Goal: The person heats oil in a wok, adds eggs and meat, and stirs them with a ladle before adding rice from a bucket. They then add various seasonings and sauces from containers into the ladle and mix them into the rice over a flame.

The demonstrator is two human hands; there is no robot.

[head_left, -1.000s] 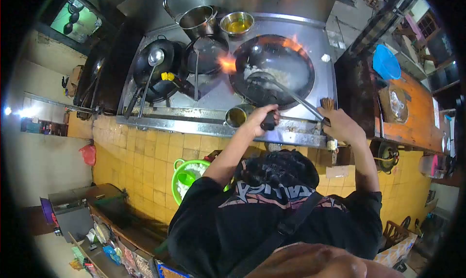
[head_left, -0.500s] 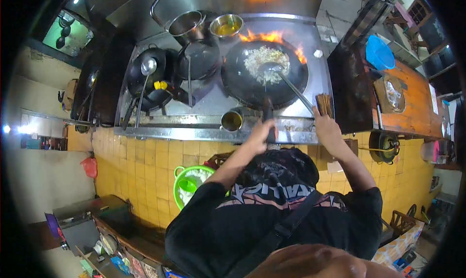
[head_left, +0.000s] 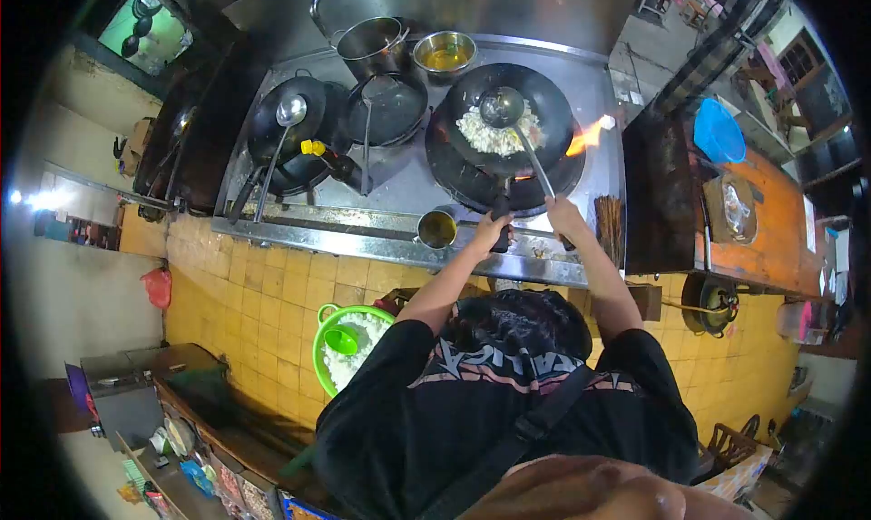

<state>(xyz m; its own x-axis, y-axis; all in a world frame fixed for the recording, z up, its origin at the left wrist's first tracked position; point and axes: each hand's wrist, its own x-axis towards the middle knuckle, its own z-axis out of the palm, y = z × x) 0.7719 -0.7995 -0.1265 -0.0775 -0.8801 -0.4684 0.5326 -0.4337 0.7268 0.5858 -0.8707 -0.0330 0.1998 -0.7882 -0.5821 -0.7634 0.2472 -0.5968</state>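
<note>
My left hand (head_left: 491, 233) is closed around the handle of a black wok (head_left: 550, 92). The wok appears raised and tilted off the burner ring (head_left: 445, 177), whose dark edge shows below it. Pale fried rice (head_left: 485, 137) lies in the wok's near half. In my right hand (head_left: 567, 220) is the handle of a long metal ladle (head_left: 502, 108), its bowl over the far edge of the rice. A flame (head_left: 590, 137) flares at the burner's right side.
Left on the stove are another wok with a ladle (head_left: 291, 111), a yellow-capped bottle (head_left: 314, 147) and a pan (head_left: 399, 112). Behind stand a pot (head_left: 370, 46) and a steel bowl (head_left: 445, 55). A metal cup (head_left: 436, 230) sits in front; a stick brush (head_left: 609, 230) lies right.
The wok has come up off the burner and tilted. The ladle has swung up and left with my right hand. Flames behind the wok have shrunk to one flare at the right.
</note>
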